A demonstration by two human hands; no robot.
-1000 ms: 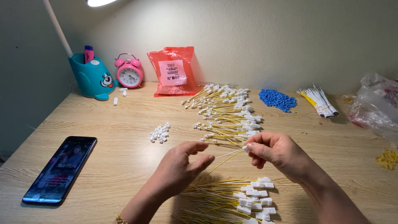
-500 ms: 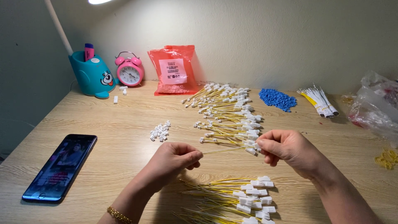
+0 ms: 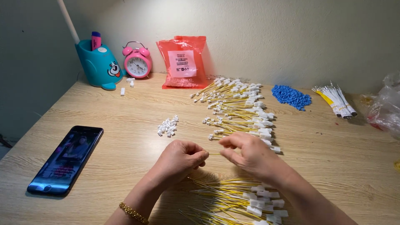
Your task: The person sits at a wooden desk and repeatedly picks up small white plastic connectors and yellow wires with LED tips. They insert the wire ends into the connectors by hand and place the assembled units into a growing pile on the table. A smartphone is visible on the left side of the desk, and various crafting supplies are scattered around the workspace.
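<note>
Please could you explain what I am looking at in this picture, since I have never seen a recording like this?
There is no machine here: a person wears a camera on the head, so the view looks down at their own two hands over a wooden table. The left hand and the right hand meet in the middle and pinch a thin yellow wire between their fingertips. Just below them lies a near pile of yellow wires with white plugs; a larger far pile lies beyond. Also on the table are a small heap of white connectors, blue beads, a bundle of white wires, a phone, a pink alarm clock, a teal pen holder and a red packet.
</note>
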